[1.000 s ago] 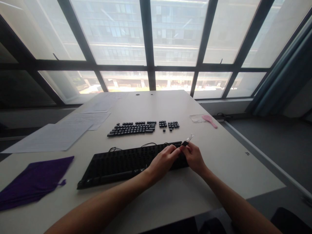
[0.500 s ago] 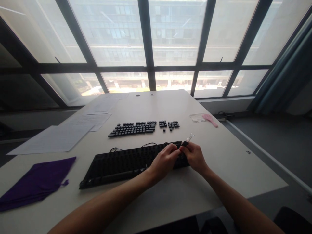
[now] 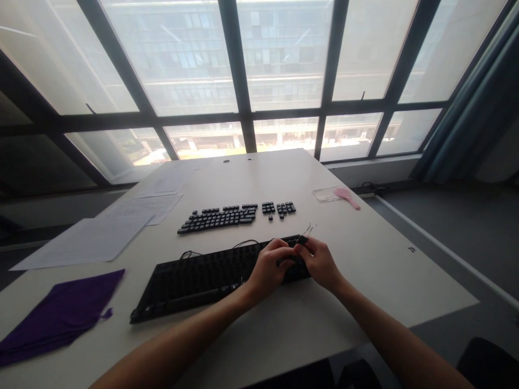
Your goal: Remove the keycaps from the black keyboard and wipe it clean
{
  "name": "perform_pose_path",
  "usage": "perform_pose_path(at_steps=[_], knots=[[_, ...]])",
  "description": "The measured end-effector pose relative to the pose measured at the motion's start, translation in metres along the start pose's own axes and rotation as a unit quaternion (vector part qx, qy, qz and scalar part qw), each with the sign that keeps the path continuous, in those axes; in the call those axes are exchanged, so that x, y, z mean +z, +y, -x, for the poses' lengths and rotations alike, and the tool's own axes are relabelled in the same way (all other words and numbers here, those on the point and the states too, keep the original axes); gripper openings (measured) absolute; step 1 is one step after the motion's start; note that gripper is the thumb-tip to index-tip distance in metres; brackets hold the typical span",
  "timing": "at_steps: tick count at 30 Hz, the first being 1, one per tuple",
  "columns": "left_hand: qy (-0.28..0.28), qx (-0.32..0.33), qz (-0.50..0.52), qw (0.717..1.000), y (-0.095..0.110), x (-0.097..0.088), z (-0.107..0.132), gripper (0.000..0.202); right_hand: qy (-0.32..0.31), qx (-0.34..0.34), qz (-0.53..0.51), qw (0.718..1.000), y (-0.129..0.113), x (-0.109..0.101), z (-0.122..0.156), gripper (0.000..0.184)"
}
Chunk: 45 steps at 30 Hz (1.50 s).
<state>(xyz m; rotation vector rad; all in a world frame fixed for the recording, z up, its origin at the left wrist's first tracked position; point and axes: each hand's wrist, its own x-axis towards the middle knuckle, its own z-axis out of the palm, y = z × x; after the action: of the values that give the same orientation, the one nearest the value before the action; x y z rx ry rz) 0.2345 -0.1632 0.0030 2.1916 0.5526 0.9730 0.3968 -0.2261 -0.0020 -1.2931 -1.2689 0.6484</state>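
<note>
A black keyboard base [image 3: 203, 275], with its keycaps off, lies at a slant on the white table in front of me. Over its right end, my right hand [image 3: 320, 262] pinches a keycap puller [image 3: 302, 239], a dark handle with thin wire prongs pointing up and away. My left hand [image 3: 270, 267] meets it from the left, fingers curled and a gap between index finger and thumb. Its fingertips touch the right hand's fingers; anything small between them is hidden. Behind the base, loose black keycaps [image 3: 219, 220] sit in keyboard order.
A purple cloth pouch [image 3: 60, 313] lies at the left, below several white paper sheets [image 3: 85, 243]. A pink hairbrush [image 3: 346, 197] rests by a clear plastic bag [image 3: 324, 195] near the right edge. The keyboard's cable [image 3: 245, 243] loops behind the base.
My left thumb has come away from the index finger, leaving a gap. The puller's prongs have swung slightly left in my right hand. The view has shifted a little.
</note>
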Motion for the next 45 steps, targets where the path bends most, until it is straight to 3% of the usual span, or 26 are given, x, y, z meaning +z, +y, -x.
perform_pose_path(at_steps=[6,12,16,20,23,30,39,45], knots=[[-0.002,0.004,-0.033,0.999,0.002,0.004,0.004,0.022,-0.009,0.003,0.001,1.0,-0.002,0.001,0.0,0.016],[0.012,-0.028,-0.034,0.999,0.008,-0.015,-0.025,0.013,0.083,0.022,-0.035,0.996,0.001,-0.002,-0.005,0.021],[0.012,-0.039,-0.14,0.989,-0.02,-0.018,-0.068,0.011,0.115,0.013,-0.021,0.993,0.004,-0.005,-0.007,0.023],[-0.08,-0.03,-0.252,0.964,-0.056,-0.007,-0.104,0.009,0.107,0.006,-0.015,0.994,0.007,-0.006,-0.007,0.024],[-0.11,-0.028,-0.287,0.951,-0.074,0.0,-0.118,0.011,0.115,0.006,-0.01,0.993,0.008,-0.007,-0.008,0.024],[-0.112,-0.011,-0.327,0.938,-0.092,0.001,-0.13,0.008,0.108,0.012,-0.013,0.994,0.003,-0.008,-0.007,0.025],[-0.089,-0.017,-0.354,0.931,-0.097,0.0,-0.138,0.013,0.11,0.013,-0.013,0.994,0.002,-0.009,-0.007,0.027],[-0.033,-0.042,-0.352,0.934,-0.101,-0.01,-0.132,0.021,0.112,0.013,-0.011,0.994,0.001,-0.009,-0.007,0.027]])
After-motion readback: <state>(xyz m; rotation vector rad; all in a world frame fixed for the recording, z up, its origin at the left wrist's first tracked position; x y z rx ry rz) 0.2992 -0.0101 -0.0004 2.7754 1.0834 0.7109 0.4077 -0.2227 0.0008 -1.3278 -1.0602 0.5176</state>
